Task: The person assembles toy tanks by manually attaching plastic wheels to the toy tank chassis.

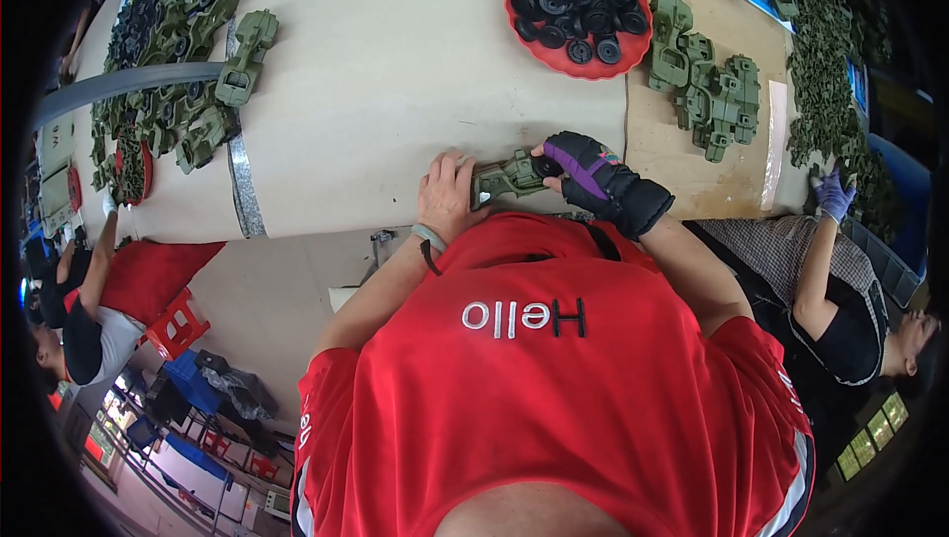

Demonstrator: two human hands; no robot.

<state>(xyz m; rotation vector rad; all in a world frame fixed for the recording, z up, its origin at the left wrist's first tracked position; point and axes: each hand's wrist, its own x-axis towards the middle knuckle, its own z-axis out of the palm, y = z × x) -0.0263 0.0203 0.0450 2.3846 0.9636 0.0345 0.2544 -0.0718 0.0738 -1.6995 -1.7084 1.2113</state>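
Observation:
A green plastic toy vehicle body (506,179) lies at the table's near edge, right in front of my red shirt. My bare left hand (447,193), with a band at the wrist, grips its left end. At the other end is a black toy wheel (545,165), held against the body by the fingers of my right hand (596,179), which wears a black and purple fingerless glove. The far side of the wheel is hidden by that glove.
A red scalloped plate (576,70) piled with black wheels stands farther back. Several green vehicle bodies (707,82) sit to its right, and another heap (198,33) lies at the far left. Small green parts (825,63) cover the right side. People work at both sides.

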